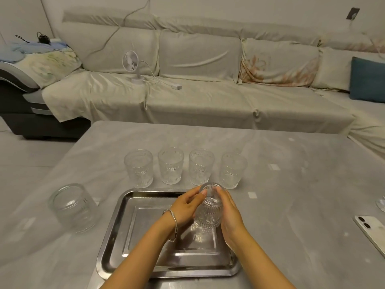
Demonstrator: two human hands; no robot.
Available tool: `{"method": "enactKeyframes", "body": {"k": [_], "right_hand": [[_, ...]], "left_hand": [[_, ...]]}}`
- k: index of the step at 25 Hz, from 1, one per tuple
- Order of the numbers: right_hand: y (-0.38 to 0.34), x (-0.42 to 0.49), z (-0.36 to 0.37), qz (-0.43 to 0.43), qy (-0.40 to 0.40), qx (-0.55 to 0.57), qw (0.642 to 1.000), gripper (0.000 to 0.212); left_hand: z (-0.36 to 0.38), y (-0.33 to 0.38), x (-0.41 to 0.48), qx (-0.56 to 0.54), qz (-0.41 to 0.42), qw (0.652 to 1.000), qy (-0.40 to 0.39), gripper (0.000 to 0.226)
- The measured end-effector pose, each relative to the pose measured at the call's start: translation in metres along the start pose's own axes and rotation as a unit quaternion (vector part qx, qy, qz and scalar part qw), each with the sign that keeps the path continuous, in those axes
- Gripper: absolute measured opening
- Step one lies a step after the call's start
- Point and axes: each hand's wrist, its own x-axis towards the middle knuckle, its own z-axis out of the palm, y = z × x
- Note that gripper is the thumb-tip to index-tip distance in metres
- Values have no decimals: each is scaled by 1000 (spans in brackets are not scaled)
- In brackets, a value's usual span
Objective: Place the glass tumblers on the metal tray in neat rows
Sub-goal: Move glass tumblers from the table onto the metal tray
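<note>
Near the worktop's (291,184) left edge stands a wide glass jar (73,207), off the tray (116,236). Behind the tray's far edge, 4 tumblers wait in a row, left to right: 1st (138,168), 2nd (170,165), 3rd (201,166), 4th (232,170). Left hand (184,209) & right hand (229,215) both clasp a 5th tumbler (209,207) upright over the tray's far right part; can't tell if it's touching down. Tray otherwise bare, so approx. 1 of 5 underway, 4 left.

Five ribbed tumblers (209,207), one jar (73,207), one tray (129,232), one phone (373,230).
</note>
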Motion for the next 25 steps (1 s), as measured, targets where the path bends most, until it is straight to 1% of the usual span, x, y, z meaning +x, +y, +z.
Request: {"method": "enactKeyframes", "body": {"k": [3,5,6,8,9,10,12,14,16,17,19,21,23,25], "right_hand": [[-2,-1,-2,6,-4,-6,1000,29],[-7,-4,-2,2,-11,-27,1000,31],[-10,-6,-2,-9,-12,-48,999,31],[-19,-12,-2,-56,8,-125,991,31],[-24,-15,-3,-89,22,-172,981,33],[-30,-19,-2,-122,31,-211,969,36],[-43,-29,5,-180,27,-245,952,36],[-52,-38,22,-225,-7,-261,939,31],[-53,-47,48,-248,-54,-280,926,26],[-50,-50,62,-249,-81,-282,923,25],[-38,-56,92,-224,-143,-283,921,24],[-20,-59,121,-170,-194,-274,927,22],[-3,-58,146,-116,-225,-253,934,20],[14,-56,165,-78,-234,-247,937,20]], "left_hand": [[2,1,0,8,3,1000,4,20],[4,4,-5,2,-1,1000,29,15],[6,6,-9,2,0,999,49,17],[7,14,-20,15,3,997,80,39],[5,20,-28,16,2,996,90,47],[-1,27,-36,16,8,995,100,50],[-23,41,-53,28,43,990,129,47],[-55,53,-73,54,100,980,162,40],[-94,62,-97,94,157,962,202,33],[-113,64,-109,125,175,949,231,33],[-150,62,-128,203,185,914,300,43],[-183,51,-140,277,146,884,347,58],[-202,36,-146,309,79,879,354,73],[-212,18,-144,307,38,888,339,84]]}}
